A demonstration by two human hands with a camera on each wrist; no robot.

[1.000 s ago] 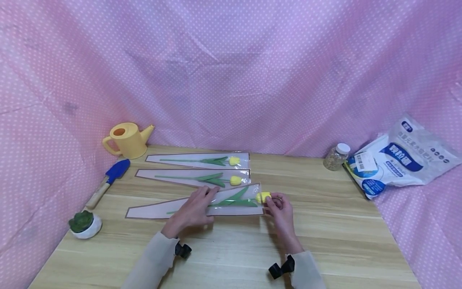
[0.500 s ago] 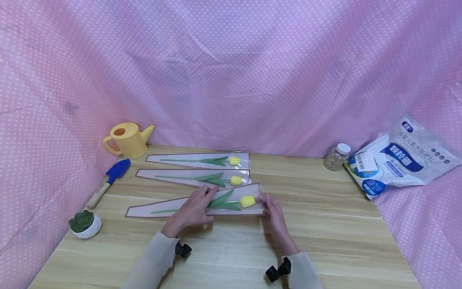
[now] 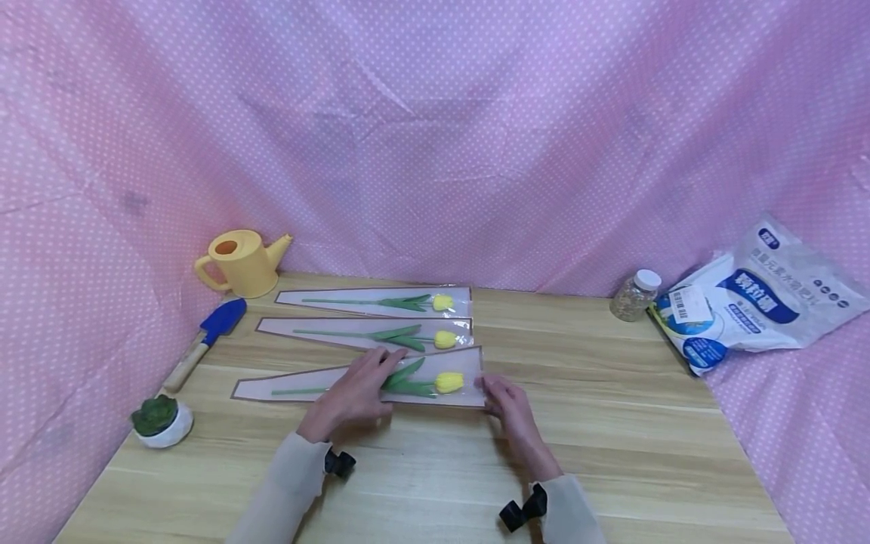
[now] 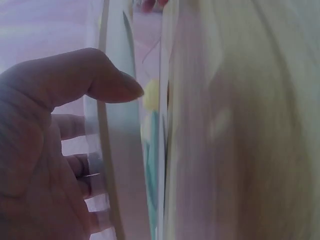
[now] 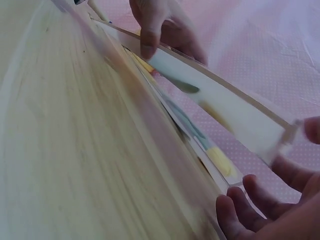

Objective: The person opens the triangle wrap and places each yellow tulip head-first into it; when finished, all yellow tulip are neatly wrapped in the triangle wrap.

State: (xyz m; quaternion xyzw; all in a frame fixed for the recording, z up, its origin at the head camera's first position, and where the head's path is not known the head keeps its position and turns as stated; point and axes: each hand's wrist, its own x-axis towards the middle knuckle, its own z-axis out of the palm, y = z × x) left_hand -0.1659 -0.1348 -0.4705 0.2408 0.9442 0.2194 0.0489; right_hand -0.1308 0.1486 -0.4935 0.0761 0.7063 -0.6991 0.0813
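Note:
A yellow tulip (image 3: pixel 448 382) with green leaves lies fully inside a clear, brown-edged flower sleeve (image 3: pixel 288 386) in the head view. My left hand (image 3: pixel 356 389) grips this sleeve near its middle; in the left wrist view the thumb (image 4: pixel 112 87) is on the near face and the fingers are behind. At the wide end, my right hand (image 3: pixel 510 408) pinches the sleeve's edge. The right wrist view has the sleeve (image 5: pixel 250 117) raised off the table, between thumb and index finger. Two similar sleeved tulips lie behind it, one at the middle (image 3: pixel 445 339) and one farther back (image 3: pixel 442 302).
A yellow watering can (image 3: pixel 245 264), a blue trowel (image 3: pixel 220 320) and a potted succulent (image 3: pixel 159 421) stand or lie along the left side. Back right are a white-capped jar (image 3: pixel 633 296) and a white-and-blue bag (image 3: pixel 748 302). Pink dotted cloth (image 3: pixel 435 151) hangs behind the wooden table (image 3: pixel 632 438).
The tulip has slid left, its head going from the sleeve's mouth to inside. My right hand has moved left from the flower to the sleeve's edge. The sleeve has shifted slightly left.

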